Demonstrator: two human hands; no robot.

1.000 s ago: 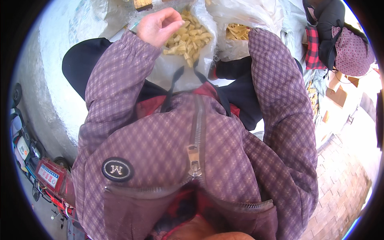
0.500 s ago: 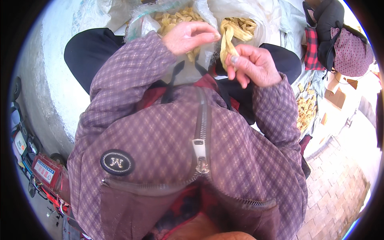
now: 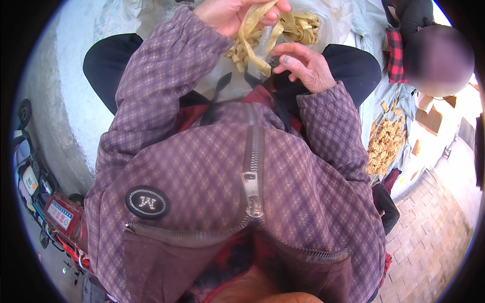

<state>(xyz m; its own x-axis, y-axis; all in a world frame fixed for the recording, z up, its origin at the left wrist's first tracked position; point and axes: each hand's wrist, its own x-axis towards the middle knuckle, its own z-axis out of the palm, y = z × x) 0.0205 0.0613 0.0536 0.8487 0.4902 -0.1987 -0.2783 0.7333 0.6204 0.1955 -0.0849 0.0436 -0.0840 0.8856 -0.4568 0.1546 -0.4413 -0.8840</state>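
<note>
My left hand (image 3: 235,12) is at the top edge, thumb and fingers closed on a long, flat, pale-yellow strip (image 3: 248,38) that hangs down in a bent loop. I cannot tell what the strip is made of. Below and to its right is my right hand (image 3: 305,65), fingers apart and slightly curled, its fingertips close to the strip's hanging part. Behind the hands, a bundle of similar strips (image 3: 303,28) lies in a clear plastic bag (image 3: 331,20). More yellow pieces (image 3: 237,55) show under my left hand, partly hidden by it.
My bent knees (image 3: 356,65) in dark trousers flank the bags. Another person (image 3: 404,50) is at the upper right, near a heap of small yellow pieces (image 3: 386,144) on a sheet and a cardboard box (image 3: 432,118). Parked vehicles (image 3: 60,214) stand at the lower left beyond a pale ledge (image 3: 60,116).
The strip has passed from my right hand to my left, which has risen toward the top edge. My right hand has moved up and left, its fingers now apart.
</note>
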